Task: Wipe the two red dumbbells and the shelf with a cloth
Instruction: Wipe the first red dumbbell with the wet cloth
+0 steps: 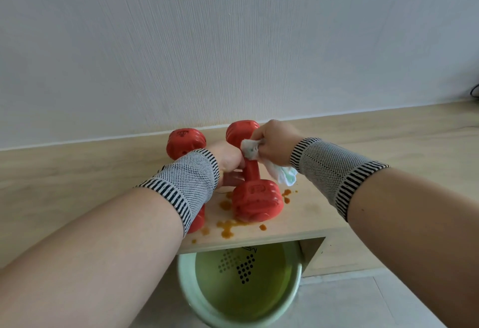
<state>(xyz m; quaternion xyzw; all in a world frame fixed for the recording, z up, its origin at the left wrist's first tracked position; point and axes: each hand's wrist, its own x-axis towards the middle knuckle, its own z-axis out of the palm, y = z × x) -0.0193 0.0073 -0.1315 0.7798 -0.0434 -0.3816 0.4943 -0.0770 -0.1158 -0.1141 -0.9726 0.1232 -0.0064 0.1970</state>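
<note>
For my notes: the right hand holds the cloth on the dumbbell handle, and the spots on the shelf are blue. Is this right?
Not quite. The head view shows the spots on the shelf are orange, not blue. The rest is right: the right hand holds the cloth on the dumbbell handle.

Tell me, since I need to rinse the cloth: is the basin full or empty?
Partly filled: the basin under the shelf holds yellowish-green liquid below its rim, its dotted bottom showing through.
</note>
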